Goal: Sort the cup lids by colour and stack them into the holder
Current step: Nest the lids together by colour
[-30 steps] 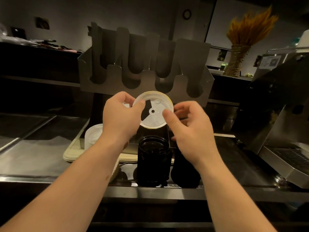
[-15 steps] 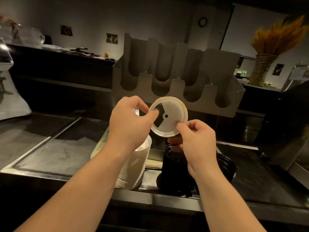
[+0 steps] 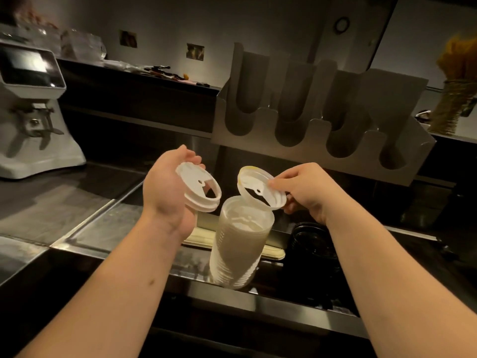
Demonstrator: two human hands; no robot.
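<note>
**Two bare arms, nothing worn in view**

Only the person's arms and hands show. The left forearm [image 3: 108, 293] and the right forearm [image 3: 382, 280] are bare along their whole visible length, smooth and uncovered down to the wrists. A small dark mark [image 3: 152, 282] sits on the left forearm. The left hand [image 3: 167, 195] and the right hand [image 3: 307, 195] are bare as well. Short nails show on the right hand's fingertips [image 3: 273, 182]; the dim light hides finer detail.

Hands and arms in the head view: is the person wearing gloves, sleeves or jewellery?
No. The left hand and right hand are bare, with no gloves, rings or watch showing. Both forearms are uncovered down to the picture's edge; no sleeve is in view.
</note>
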